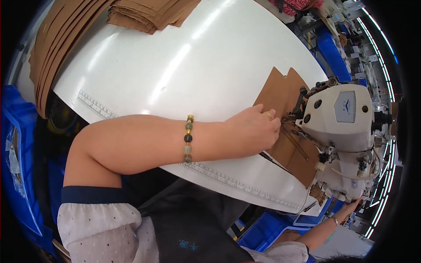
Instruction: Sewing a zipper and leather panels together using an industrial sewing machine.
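My left hand (pixel 258 127) rests with curled fingers on a brown panel (pixel 276 96), just left of the white sewing machine's head (pixel 333 118). The panel lies under the needle area, with a narrow strip or slot running along its lower part; its material is unclear. A beaded bracelet circles my left wrist. My right hand (pixel 351 206) is stretched out to the machine's lower right end; its fingers are too small and partly hidden to make out.
Stacked brown pieces lie at the back (pixel 149 13) and far left (pixel 57 44) of the white table (pixel 184 70), which has printed rulers. Blue bins stand at the left (pixel 22 175) and below (pixel 258 232). Other workstations and a person in red patterned clothing (pixel 294 6) are beyond.
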The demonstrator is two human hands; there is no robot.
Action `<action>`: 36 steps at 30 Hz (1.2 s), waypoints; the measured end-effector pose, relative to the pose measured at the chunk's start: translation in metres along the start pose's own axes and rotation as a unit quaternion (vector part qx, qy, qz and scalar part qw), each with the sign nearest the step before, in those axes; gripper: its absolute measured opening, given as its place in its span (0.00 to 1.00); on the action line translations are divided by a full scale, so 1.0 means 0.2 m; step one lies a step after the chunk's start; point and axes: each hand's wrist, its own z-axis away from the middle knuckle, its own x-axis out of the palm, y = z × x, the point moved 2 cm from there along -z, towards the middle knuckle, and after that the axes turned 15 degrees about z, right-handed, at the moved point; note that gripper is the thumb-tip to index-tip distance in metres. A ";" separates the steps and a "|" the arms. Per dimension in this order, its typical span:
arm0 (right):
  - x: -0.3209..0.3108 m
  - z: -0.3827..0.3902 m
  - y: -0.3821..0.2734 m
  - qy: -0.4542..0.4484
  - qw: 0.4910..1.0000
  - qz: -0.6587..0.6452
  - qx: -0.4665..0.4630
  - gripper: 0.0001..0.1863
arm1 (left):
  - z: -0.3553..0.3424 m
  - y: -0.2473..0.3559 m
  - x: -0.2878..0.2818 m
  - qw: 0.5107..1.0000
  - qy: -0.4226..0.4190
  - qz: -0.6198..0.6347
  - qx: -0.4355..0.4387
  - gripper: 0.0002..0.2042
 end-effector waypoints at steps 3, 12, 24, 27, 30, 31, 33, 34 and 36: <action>0.00 0.06 0.08 0.008 0.998 -0.062 0.015 0.37 | 0.00 0.00 0.00 1.000 -0.004 0.017 -0.004 0.21; 0.13 0.25 0.28 0.009 0.986 -0.152 -0.064 0.34 | -0.01 0.00 -0.01 0.999 -0.023 0.029 -0.011 0.22; 0.96 1.90 -0.14 -0.234 0.730 0.356 -0.535 0.12 | -0.01 0.00 -0.04 0.997 0.058 0.040 -0.004 0.22; 1.17 1.93 -0.16 -0.275 0.730 0.364 -0.509 0.15 | -0.02 0.03 -0.07 0.998 0.054 0.021 -0.003 0.23; 1.22 1.90 -0.18 -0.287 0.705 0.374 -0.529 0.18 | -0.03 0.06 -0.08 0.998 0.060 0.002 0.004 0.23; 1.22 1.89 -0.18 -0.294 0.705 0.379 -0.522 0.18 | -0.04 0.07 -0.09 0.998 0.067 -0.004 -0.003 0.22; 1.22 1.89 -0.21 -0.280 0.702 0.380 -0.533 0.17 | -0.04 0.07 -0.09 0.999 0.042 -0.002 -0.009 0.22; 1.22 1.90 -0.23 -0.284 0.690 0.396 -0.534 0.16 | -0.05 0.07 -0.09 0.999 0.015 0.006 -0.030 0.23; 1.24 1.93 -0.29 -0.283 0.676 0.399 -0.551 0.15 | -0.05 0.08 -0.10 0.999 0.029 0.015 -0.023 0.22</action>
